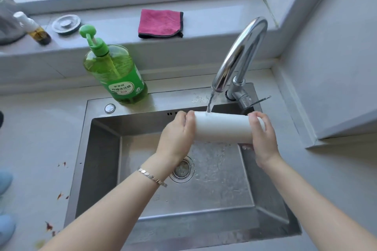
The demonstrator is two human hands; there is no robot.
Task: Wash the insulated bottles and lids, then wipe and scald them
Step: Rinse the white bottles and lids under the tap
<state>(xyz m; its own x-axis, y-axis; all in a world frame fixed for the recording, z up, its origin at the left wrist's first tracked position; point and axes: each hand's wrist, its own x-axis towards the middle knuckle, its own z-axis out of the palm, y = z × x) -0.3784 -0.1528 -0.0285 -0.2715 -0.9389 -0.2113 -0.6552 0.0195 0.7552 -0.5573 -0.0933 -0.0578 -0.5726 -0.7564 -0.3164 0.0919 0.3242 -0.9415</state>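
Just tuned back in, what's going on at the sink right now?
A person holds a white insulated bottle sideways over the sink, left hand gripping one end, right hand the other. Water from the faucet runs onto its upper side. The green dish soap bottle stands on the sink's back rim and the pink cloth lies folded on the windowsill, both untouched.

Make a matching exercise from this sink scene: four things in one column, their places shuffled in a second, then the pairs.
Things
1. white bottle
2. pink cloth
3. green soap bottle
4. drain strainer

Places
a. standing behind the basin, left of the tap
b. held sideways by the left hand and right hand, under the running water
c. set in the floor of the sink
d. folded on the window sill

Pairs: 1-b, 2-d, 3-a, 4-c
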